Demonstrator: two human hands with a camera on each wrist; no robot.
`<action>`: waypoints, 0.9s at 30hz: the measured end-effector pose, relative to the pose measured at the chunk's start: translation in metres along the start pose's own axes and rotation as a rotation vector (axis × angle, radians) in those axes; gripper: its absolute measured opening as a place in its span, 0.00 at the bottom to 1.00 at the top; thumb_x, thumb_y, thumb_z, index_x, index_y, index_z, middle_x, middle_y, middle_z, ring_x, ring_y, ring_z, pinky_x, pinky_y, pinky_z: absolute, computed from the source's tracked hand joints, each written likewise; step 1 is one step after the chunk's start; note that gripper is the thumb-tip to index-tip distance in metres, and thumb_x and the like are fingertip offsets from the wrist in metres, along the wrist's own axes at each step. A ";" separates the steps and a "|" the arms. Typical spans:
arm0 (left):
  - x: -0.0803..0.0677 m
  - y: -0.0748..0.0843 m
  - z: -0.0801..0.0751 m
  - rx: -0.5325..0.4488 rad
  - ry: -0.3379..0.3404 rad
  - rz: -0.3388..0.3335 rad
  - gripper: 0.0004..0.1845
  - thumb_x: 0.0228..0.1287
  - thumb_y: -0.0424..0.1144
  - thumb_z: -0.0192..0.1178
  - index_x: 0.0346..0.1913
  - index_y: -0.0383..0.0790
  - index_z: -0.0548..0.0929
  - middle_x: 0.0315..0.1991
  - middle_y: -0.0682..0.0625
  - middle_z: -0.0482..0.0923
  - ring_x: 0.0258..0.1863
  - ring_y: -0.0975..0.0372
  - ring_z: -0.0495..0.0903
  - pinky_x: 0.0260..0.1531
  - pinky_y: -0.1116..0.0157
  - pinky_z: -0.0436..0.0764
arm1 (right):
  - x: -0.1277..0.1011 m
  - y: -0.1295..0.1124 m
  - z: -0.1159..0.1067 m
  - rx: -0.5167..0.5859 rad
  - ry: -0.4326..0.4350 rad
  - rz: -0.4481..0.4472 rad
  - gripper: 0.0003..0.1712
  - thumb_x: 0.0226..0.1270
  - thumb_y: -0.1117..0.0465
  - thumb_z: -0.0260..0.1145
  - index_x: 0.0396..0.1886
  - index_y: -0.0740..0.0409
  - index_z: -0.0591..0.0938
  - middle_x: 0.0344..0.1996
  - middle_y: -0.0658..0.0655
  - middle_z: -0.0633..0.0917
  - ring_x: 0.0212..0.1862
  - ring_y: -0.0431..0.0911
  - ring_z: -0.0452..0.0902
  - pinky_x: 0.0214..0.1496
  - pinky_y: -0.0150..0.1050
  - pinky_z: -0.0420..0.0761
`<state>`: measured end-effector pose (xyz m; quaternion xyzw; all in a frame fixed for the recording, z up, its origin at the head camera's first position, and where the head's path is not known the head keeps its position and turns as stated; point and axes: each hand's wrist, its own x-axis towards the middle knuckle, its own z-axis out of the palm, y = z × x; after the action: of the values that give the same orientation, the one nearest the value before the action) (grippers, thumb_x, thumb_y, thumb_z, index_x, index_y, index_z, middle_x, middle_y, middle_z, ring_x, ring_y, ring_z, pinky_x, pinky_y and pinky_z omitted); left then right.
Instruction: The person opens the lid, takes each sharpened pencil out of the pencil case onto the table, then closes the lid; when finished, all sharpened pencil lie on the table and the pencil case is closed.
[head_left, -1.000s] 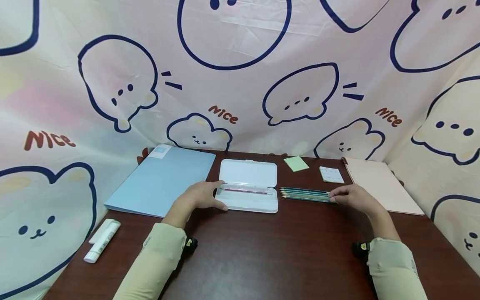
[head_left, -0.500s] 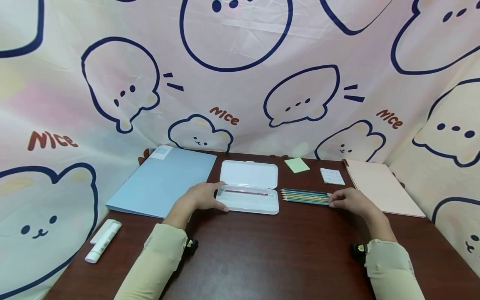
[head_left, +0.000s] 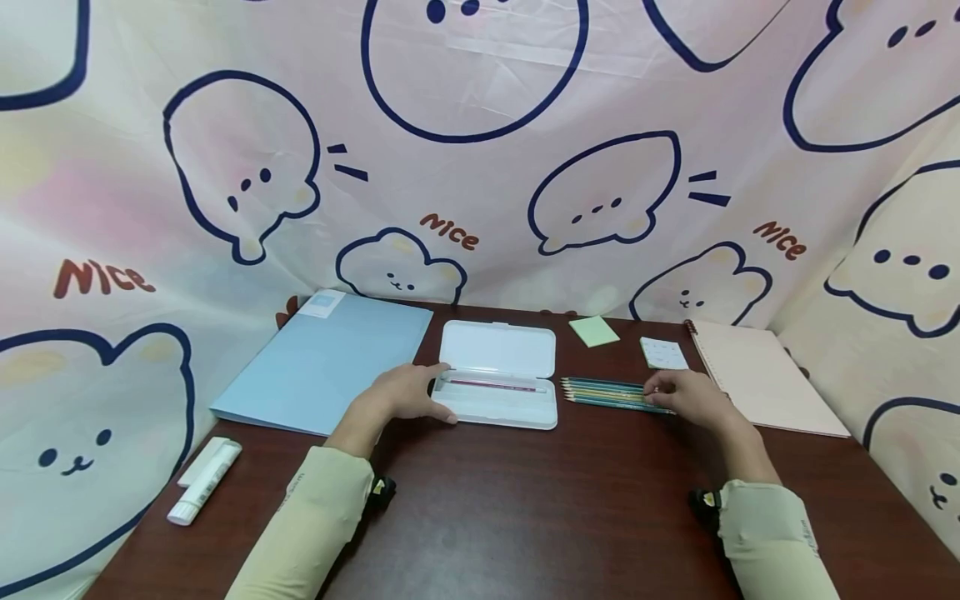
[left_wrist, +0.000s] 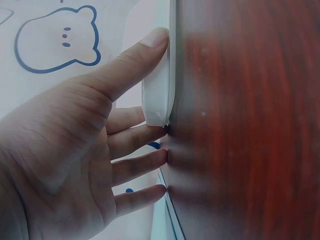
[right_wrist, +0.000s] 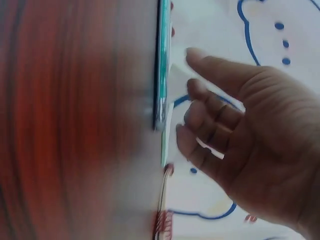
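1. The pencils (head_left: 606, 393) lie in a row on the dark surface (head_left: 525, 508), just right of the open pencil case (head_left: 498, 375), tips pointing at it.
2. The right hand (head_left: 686, 396) rests over the pencils' blunt ends, fingers loosely bent; whether it grips any I cannot tell.
3. The left hand (head_left: 405, 392) braces the case's left end, thumb and fingers straight.
4. One red pencil (head_left: 495, 384) lies inside the case.
5. Beyond the pencils: one green sticky pad (head_left: 593, 330) and one white pad (head_left: 663, 352).
6. Right of the pencils, one pink notebook (head_left: 757, 375); left of the case, one blue folder (head_left: 326, 358) and one white glue stick (head_left: 204, 482).
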<state>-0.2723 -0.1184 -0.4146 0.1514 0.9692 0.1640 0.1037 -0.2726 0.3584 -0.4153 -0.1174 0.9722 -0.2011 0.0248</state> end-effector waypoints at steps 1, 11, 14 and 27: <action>0.000 0.000 0.000 0.002 0.000 0.000 0.52 0.50 0.65 0.74 0.77 0.49 0.67 0.70 0.44 0.74 0.66 0.50 0.74 0.65 0.46 0.73 | 0.002 -0.005 0.001 0.006 0.004 -0.018 0.06 0.72 0.55 0.67 0.42 0.50 0.87 0.38 0.51 0.86 0.40 0.46 0.75 0.42 0.42 0.75; 0.000 0.000 -0.001 0.004 -0.022 -0.010 0.52 0.51 0.65 0.73 0.78 0.50 0.65 0.71 0.44 0.72 0.69 0.50 0.72 0.67 0.46 0.72 | 0.035 -0.078 0.028 0.104 -0.027 -0.188 0.10 0.71 0.54 0.68 0.48 0.49 0.88 0.44 0.50 0.89 0.44 0.45 0.78 0.48 0.44 0.78; 0.001 0.001 0.000 0.007 -0.016 -0.004 0.52 0.51 0.65 0.73 0.78 0.50 0.65 0.71 0.44 0.73 0.68 0.50 0.73 0.67 0.47 0.72 | 0.043 -0.099 0.035 0.101 -0.036 -0.202 0.09 0.71 0.54 0.68 0.48 0.46 0.88 0.45 0.48 0.89 0.45 0.43 0.79 0.50 0.43 0.78; 0.000 0.000 0.001 -0.003 -0.007 -0.012 0.52 0.50 0.65 0.74 0.77 0.51 0.66 0.70 0.45 0.74 0.67 0.51 0.73 0.67 0.47 0.72 | 0.054 -0.144 0.056 0.047 -0.202 -0.173 0.13 0.71 0.56 0.68 0.52 0.49 0.89 0.54 0.52 0.89 0.55 0.45 0.81 0.62 0.50 0.80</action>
<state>-0.2718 -0.1179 -0.4159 0.1461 0.9695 0.1645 0.1085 -0.2885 0.1954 -0.4092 -0.2198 0.9460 -0.2125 0.1080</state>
